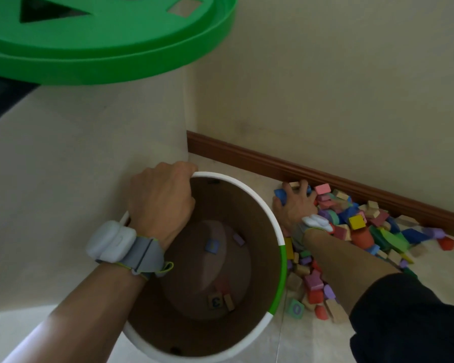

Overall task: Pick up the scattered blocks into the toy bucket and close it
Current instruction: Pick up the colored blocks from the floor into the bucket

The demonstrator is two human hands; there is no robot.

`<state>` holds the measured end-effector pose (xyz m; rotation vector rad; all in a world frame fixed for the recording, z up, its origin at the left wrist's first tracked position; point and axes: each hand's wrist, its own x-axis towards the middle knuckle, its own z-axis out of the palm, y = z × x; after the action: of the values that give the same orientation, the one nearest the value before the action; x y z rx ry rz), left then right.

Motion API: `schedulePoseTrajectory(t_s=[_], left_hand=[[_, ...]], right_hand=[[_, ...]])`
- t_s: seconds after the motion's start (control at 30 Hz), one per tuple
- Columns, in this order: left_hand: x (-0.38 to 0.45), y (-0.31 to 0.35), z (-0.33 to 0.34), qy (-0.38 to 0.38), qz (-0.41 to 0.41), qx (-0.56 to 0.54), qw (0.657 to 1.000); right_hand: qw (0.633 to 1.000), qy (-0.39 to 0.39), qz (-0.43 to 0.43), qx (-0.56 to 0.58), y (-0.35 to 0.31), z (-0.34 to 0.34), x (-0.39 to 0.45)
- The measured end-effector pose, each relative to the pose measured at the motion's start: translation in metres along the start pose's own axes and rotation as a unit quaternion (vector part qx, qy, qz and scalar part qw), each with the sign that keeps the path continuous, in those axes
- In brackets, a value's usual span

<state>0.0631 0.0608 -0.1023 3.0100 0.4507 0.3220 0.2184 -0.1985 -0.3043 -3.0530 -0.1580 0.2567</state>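
The green lid (102,40) sits up left. Left hand (160,203) grips the bucket (275,218) rim; right hand (295,203) fingers clamp a blue block (280,195) atop the floor pile (364,231) by the baseboard (247,155). Four blocks lie inside.

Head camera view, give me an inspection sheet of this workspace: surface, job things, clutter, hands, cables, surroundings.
Surface: pale floor, partly covered by blocks.
Job's things: toy bucket open, only a few blocks on its bottom; large pile of scattered blocks on the floor to its right, along the baseboard; green lid with shape cutouts is off the bucket, at upper left.
Clutter: nothing seen beyond the blocks.
Hands: left hand grips the bucket rim; right hand is down in the pile, fingers curled around a blue block. Both wrists carry grey strapped devices.
Cables: nothing seen.
Surroundings: cream wall, brown baseboard.
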Motion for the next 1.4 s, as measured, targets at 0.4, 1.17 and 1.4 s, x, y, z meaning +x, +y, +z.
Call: schedulePoseTrajectory(t_s=[0.4, 1.17, 1.4], left_hand=[[0.000, 0.001, -0.002, -0.016, -0.010, -0.012, 1.000], [-0.001, 0.002, -0.006, -0.018, -0.003, 0.002, 1.000], [0.000, 0.001, -0.005, -0.012, 0.002, 0.005, 1.000]], right_hand=[[0.996, -0.084, -0.008, 0.037, 0.006, -0.009, -0.001], [0.996, -0.071, -0.049, 0.035, 0.009, -0.013, -0.037], [0.992, -0.109, -0.009, 0.062, 0.004, -0.028, -0.029]])
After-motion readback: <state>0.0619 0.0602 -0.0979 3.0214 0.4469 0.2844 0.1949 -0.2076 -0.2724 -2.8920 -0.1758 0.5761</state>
